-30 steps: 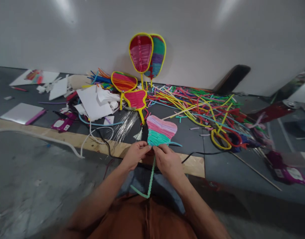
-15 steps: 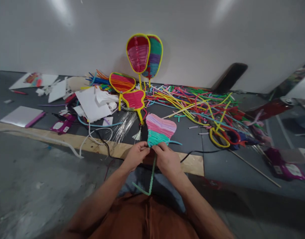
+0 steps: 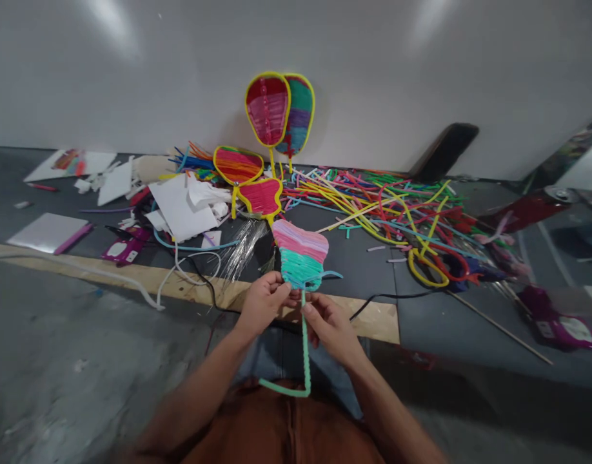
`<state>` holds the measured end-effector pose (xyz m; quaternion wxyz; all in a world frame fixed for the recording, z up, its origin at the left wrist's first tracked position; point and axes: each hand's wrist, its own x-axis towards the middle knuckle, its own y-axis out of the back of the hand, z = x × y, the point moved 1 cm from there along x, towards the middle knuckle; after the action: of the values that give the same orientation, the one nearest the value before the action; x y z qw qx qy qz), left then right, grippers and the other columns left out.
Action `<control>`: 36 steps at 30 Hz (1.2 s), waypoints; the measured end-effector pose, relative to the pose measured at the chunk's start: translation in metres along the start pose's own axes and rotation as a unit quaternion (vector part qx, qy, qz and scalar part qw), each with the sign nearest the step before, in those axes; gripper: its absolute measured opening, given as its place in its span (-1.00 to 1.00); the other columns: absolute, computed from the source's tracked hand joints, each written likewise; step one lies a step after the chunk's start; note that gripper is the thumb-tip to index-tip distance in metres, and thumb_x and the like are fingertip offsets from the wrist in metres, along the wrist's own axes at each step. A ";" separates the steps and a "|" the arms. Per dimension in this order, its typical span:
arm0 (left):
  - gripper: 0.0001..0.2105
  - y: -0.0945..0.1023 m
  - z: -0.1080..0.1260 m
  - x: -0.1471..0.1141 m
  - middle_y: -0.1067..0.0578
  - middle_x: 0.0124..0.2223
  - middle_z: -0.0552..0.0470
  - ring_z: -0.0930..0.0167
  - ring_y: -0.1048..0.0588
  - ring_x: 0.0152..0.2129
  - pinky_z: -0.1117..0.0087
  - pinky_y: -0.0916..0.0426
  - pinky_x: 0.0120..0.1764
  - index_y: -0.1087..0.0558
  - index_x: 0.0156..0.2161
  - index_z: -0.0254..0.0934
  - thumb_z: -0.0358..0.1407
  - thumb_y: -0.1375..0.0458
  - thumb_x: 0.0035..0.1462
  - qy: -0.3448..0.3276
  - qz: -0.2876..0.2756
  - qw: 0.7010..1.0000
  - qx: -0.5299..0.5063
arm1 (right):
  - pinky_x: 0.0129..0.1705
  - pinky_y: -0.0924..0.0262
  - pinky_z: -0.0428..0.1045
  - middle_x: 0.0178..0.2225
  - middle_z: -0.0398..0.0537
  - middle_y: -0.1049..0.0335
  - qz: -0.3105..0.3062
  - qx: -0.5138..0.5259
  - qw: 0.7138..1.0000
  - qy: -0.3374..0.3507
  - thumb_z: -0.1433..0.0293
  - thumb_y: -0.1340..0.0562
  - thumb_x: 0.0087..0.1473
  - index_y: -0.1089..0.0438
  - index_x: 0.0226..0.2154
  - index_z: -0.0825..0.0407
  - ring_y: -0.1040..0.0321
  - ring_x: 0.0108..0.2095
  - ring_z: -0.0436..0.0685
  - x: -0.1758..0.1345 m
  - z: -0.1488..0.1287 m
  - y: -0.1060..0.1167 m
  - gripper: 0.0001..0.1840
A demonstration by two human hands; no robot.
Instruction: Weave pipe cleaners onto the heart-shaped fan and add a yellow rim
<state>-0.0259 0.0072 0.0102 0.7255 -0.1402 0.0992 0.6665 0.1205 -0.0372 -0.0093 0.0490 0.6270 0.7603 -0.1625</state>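
A small fan shape made of pipe cleaners, banded lilac, pink and turquoise, is held over the table's front edge. My left hand pinches its lower left corner between thumb and fingers. My right hand is closed around the top of the twisted green pipe-cleaner handle, just under the fan. The handle hangs toward my body and bends left at its lower end. A loose blue pipe-cleaner end sticks out to the right from the fan's base.
Finished fans lean against the wall, others lie below them. Many loose pipe cleaners spread to the right, near yellow-handled scissors. White papers, a notebook and purple packets lie left. Black cable runs along the front edge.
The fan has shifted slightly left. My right hand has moved from the fan's lower edge down onto the handle, and the handle's lower end has swung right.
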 end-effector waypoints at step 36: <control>-0.86 0.002 0.007 -0.016 -0.43 -0.53 0.11 0.48 -0.36 -0.56 0.44 -0.30 -0.39 -0.42 -0.49 -0.28 -0.25 -0.24 -0.08 -0.144 0.002 0.988 -0.055 | -0.76 0.26 -0.28 -0.57 -0.29 -0.34 -0.114 0.348 0.930 0.012 0.24 -0.33 -0.05 -0.26 -0.22 -0.01 0.18 -0.78 -0.25 -0.007 -0.022 -0.025 -0.65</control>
<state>-0.0297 -0.0051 0.0217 0.7218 -0.0824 -0.0430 0.6858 0.1002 -0.0413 0.0180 -0.2006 0.5161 0.7227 -0.4138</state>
